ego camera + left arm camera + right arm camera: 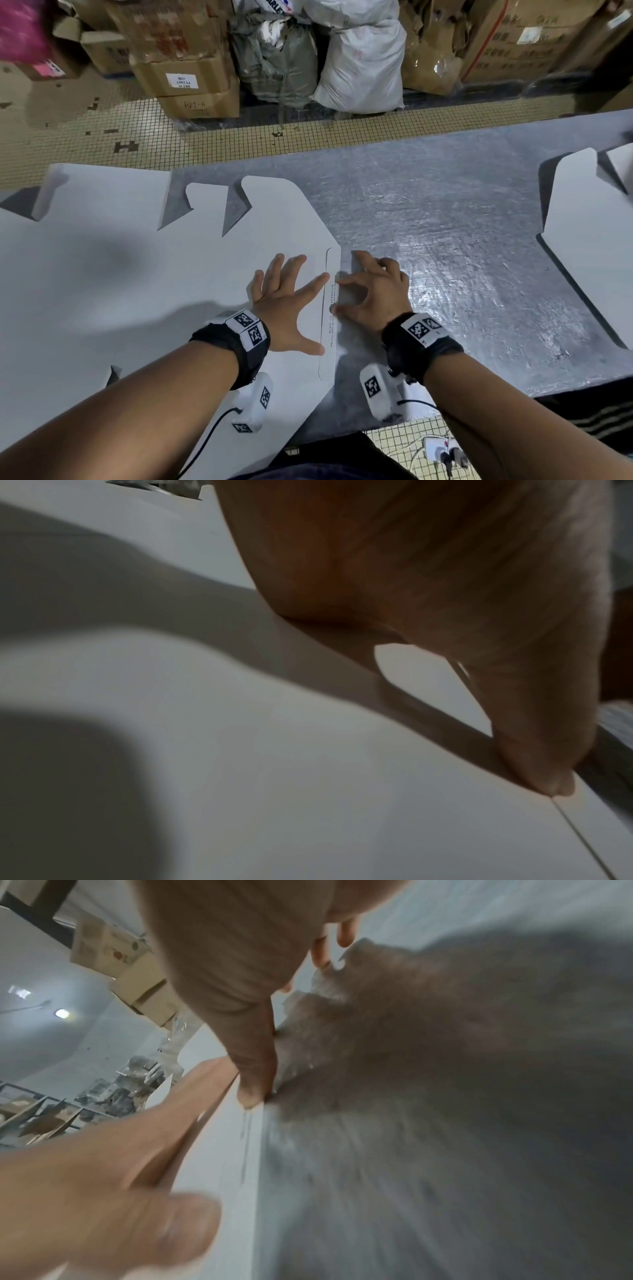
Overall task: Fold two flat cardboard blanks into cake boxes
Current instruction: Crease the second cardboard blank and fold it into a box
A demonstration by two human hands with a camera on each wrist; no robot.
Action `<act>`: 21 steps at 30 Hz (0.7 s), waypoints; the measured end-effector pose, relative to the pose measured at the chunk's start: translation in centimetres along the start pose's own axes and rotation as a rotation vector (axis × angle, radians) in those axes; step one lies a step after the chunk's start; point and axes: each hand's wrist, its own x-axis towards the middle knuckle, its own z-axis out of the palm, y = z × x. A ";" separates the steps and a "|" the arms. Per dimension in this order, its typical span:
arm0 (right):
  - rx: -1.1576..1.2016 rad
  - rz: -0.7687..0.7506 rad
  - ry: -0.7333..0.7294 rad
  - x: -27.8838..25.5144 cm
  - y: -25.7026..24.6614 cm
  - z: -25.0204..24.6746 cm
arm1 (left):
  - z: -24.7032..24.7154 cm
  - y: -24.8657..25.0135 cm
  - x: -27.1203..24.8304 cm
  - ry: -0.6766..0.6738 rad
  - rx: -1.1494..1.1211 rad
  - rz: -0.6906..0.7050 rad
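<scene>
The blank (137, 274) is lying flat over the table's (445, 222) left end, its long axis seemingly running left to right, notched tabs pointing to the far edge. The left hand (287, 305), fingers spread straight, is pressing beside the scored strip (330, 308). The right hand (373, 294), fingers curled, is catching that strip's edge, likely starting the first fold; next, the strip wants lifting over the score.

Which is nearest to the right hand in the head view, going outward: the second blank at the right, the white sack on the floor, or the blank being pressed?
1. Blank being pressed: at the right hand fingertips, just to its left.
2. Second blank: on the table's right end.
3. White sack: on the floor beyond the table.
</scene>
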 end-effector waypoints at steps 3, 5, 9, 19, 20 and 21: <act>-0.011 0.038 0.009 0.7 -0.2 0.4 | -0.1 -0.1 0.0 -0.010 0.004 -0.001; -0.035 0.029 -0.007 0.8 -0.4 0.8 | 0.0 -0.1 -0.1 -0.011 -0.001 -0.002; 0.050 0.055 0.023 1.9 0.0 -0.2 | 0.0 0.0 0.0 0.002 -0.002 -0.001; -0.062 0.241 -0.052 5.7 -0.9 -1.4 | 0.1 0.1 0.0 0.032 -0.026 -0.002; -0.052 0.231 -0.056 5.9 -0.7 -1.5 | 0.1 0.1 0.0 0.035 -0.026 -0.003; -0.027 0.226 -0.054 6.2 -0.4 -1.7 | 0.1 0.1 0.0 0.037 -0.027 -0.003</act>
